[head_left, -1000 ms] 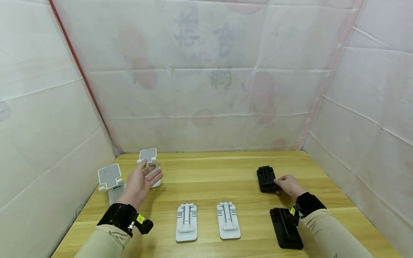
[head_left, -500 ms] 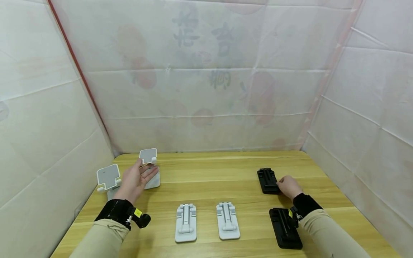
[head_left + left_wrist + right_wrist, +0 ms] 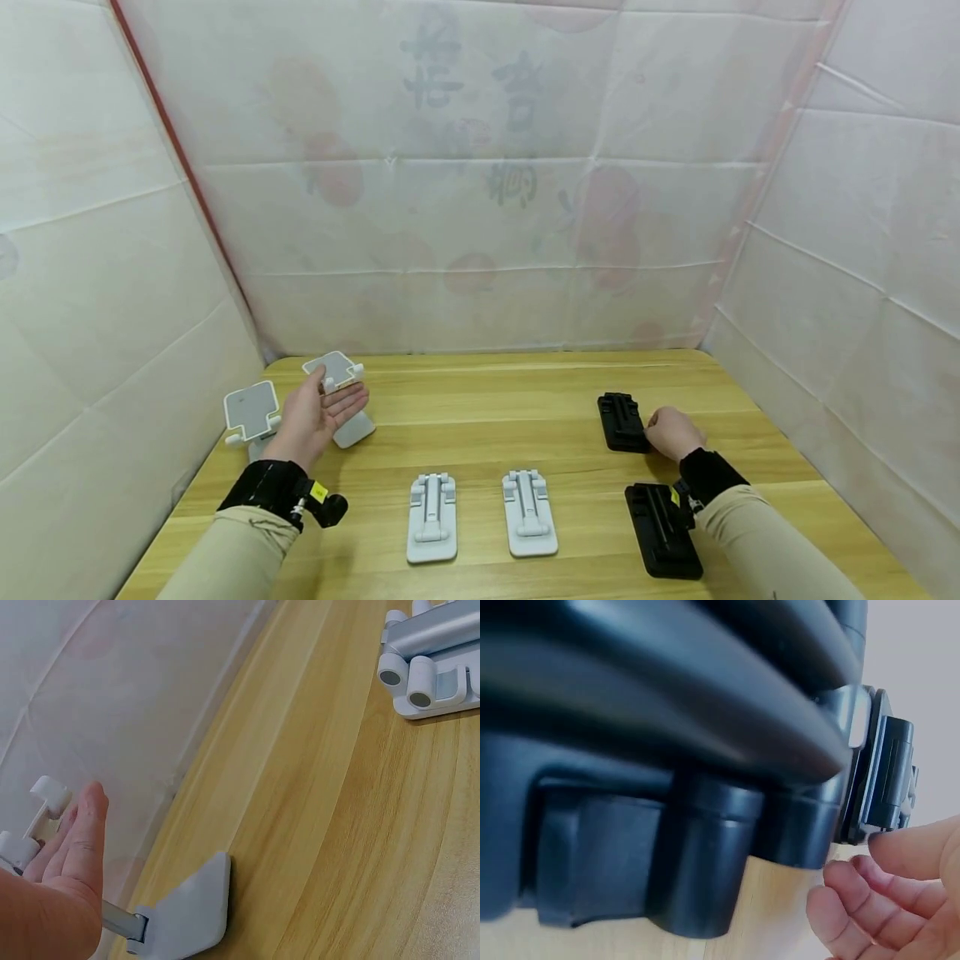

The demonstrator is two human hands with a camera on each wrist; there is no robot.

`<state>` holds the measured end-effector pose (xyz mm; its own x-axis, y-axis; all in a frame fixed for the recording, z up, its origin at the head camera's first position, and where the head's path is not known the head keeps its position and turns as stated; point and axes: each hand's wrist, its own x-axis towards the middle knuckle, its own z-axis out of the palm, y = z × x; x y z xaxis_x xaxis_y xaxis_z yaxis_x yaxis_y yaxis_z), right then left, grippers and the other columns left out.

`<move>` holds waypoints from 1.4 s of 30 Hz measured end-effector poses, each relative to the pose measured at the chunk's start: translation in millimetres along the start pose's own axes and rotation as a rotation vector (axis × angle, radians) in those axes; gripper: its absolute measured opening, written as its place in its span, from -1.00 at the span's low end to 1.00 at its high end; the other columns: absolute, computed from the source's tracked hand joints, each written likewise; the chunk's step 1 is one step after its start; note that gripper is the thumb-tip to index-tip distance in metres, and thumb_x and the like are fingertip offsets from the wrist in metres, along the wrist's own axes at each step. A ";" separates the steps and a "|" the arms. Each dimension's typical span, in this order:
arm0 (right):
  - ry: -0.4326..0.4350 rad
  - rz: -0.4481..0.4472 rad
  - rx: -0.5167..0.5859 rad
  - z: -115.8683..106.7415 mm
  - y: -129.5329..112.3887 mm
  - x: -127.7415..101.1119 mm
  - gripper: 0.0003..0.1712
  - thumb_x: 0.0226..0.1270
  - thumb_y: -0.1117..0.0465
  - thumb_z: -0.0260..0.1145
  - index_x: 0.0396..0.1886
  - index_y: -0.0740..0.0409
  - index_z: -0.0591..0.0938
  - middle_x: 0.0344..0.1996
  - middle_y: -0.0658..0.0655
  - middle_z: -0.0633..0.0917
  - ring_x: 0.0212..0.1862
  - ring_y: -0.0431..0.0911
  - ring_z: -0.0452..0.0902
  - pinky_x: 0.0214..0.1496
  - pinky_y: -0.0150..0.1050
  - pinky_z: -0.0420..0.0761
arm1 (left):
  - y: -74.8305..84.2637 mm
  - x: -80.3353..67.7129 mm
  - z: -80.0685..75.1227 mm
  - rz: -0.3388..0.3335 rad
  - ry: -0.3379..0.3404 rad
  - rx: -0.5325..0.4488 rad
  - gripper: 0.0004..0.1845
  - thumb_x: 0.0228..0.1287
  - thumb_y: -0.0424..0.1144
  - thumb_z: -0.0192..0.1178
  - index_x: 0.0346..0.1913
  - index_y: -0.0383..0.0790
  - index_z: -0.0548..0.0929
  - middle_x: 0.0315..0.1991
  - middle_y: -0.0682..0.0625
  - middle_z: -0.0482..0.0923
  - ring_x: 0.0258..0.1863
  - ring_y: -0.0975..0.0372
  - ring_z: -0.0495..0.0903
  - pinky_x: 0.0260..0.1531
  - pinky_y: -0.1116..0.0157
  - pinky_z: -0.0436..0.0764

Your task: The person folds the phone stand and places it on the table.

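Our straight-fingered left hand point(image 3: 302, 427) touches the unfolded stand point(image 3: 335, 367), any pinch unclear; our loosely curled right hand point(image 3: 673, 433) holds nothing at the black stand point(image 3: 621, 422). Beyond the leftmost folded stand point(image 3: 432, 518), these lie left and right. Let's steady the unfolded base point(image 3: 354, 430).

"What's the near black stand point(image 3: 652, 697) made of?"

"Plastic, by its look: smooth, with a soft sheen."

"And the farther raised white stand point(image 3: 195, 915)?"

"Smooth plastic again — its inset pad point(image 3: 337, 366) looks matt, and its post point(image 3: 120, 921) like silver metal."

"The tabletop point(image 3: 480, 429)?"

"Wood-grained, faintly glossy."

"The walls point(image 3: 480, 208)?"

"Thin, creased sheeting — plastic or cloth, I can't tell. The sleeves point(image 3: 228, 554) are matt cloth."
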<state>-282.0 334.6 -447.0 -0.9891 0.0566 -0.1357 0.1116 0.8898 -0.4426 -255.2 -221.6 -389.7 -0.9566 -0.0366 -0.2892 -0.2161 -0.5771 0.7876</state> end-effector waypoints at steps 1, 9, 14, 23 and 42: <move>0.002 0.000 -0.006 -0.3 -0.5 -0.3 -0.66 0.45 0.34 0.13 -0.59 0.05 0.40 -0.62 0.07 0.43 -0.44 0.00 0.35 -0.16 0.12 0.19 | -0.1 -0.5 -0.1 -0.008 0.006 -0.001 -0.20 0.66 0.07 -0.22 0.65 -0.01 -0.42 -0.17 -0.15 0.70 -0.07 0.11 0.75 0.40 0.12 0.48; 0.075 -0.070 -0.030 -1.9 -12.0 -3.5 -0.77 0.48 0.35 0.03 -0.44 0.20 0.47 -0.57 0.13 0.47 -0.48 -0.02 0.35 -0.38 -0.15 0.25 | -2.4 -3.1 -1.6 -0.031 0.016 0.008 -0.34 0.70 -0.06 -0.26 0.65 -0.17 -0.19 -0.16 -0.16 0.73 -0.13 0.11 0.78 0.37 0.12 0.50; 0.115 -0.086 -0.020 -2.2 -21.3 -3.7 -0.84 0.52 0.33 0.03 -0.23 0.30 0.53 -0.44 0.18 0.56 -0.41 0.00 0.41 -0.30 -0.08 0.35 | -2.9 -2.9 -0.8 -0.008 -0.022 0.012 -0.60 0.70 -0.11 -0.22 0.38 -0.26 0.24 -0.16 -0.10 0.76 -0.11 0.13 0.78 0.38 0.12 0.50; 0.163 -0.171 -0.005 -3.1 -36.1 -6.3 -0.74 0.54 0.31 0.06 -0.01 0.41 0.57 -0.18 0.34 0.65 -0.29 0.08 0.51 -0.18 0.02 0.52 | -3.8 -4.6 2.6 0.021 0.001 0.054 -0.66 0.70 -0.14 -0.19 0.24 -0.32 0.38 -0.17 -0.11 0.79 -0.13 0.13 0.79 0.31 0.11 0.57; 0.130 -0.399 0.160 -0.4 -96.4 -8.7 -0.63 0.65 0.19 0.10 0.26 0.33 0.52 -0.13 0.18 0.65 -0.18 -0.03 0.53 -0.09 -0.13 0.55 | -40.8 0.4 50.1 0.130 -0.236 0.339 -0.49 0.67 -0.17 -0.09 0.37 -0.57 0.33 -0.09 -0.27 0.76 -0.06 0.01 0.78 0.12 0.04 0.72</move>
<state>-284.3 248.5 -402.8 -0.9604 -0.2116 0.1815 -0.2781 0.7728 -0.5705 -256.5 -157.3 -394.7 -0.9901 0.1193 -0.0745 -0.1054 -0.2781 0.9548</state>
